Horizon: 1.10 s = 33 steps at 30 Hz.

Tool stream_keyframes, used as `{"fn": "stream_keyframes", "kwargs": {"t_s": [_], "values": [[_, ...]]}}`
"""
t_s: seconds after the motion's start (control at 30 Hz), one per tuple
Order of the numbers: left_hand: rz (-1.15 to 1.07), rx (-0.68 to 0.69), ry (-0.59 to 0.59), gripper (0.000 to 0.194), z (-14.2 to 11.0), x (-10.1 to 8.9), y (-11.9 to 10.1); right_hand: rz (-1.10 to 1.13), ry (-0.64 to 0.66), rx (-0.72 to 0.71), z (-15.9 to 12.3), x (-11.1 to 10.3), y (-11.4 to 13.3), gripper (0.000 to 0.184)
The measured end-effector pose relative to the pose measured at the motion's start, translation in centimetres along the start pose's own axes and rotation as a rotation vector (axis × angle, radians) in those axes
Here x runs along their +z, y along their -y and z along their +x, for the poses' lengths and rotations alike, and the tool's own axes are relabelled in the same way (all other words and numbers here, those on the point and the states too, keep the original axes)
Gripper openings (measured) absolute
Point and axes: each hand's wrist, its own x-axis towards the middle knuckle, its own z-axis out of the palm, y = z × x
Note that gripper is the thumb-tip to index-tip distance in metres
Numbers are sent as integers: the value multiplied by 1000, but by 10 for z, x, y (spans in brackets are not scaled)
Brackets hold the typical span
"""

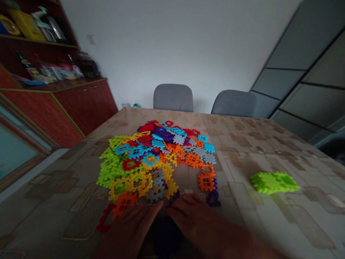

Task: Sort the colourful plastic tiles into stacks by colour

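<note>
At the near table edge, my left hand (137, 217) is dim, its fingers held close together and pointing toward my right hand (192, 212). What the left fingers hold, if anything, is hidden. The right hand's fingers are bent and pressed together at a purple interlocking plastic tile (174, 198), mostly covered by the hand. A dark blue shape (167, 232) between the wrists is too dark to make out. Near the left hand lie orange tiles (125, 202) and a red tile (105, 218). Yellow tiles (168, 178) and grey tiles (156, 185) lie just beyond the fingertips.
A heap of multicoloured tiles (159, 144) covers the table's middle. Green tiles (110, 167) are gathered on its left. A stack of green tiles (273, 182) sits apart at right. Two grey chairs (173, 97) stand behind the patterned table (242, 144). A wooden cabinet (83, 104) is at left.
</note>
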Motion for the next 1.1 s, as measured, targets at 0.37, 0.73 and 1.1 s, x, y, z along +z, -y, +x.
{"fn": "stream_keyframes", "kwargs": {"t_s": [0.37,0.73,1.1], "values": [[-41,-155,-13,116,-10,31,-2,-71,-39,32,20,32,-3,53],[-113,-147,-6,96,-16,14,0,-45,-55,34,18,31,-6,60],[-76,-57,-29,62,-13,11,5,-11,-8,87,15,25,-9,46]]}}
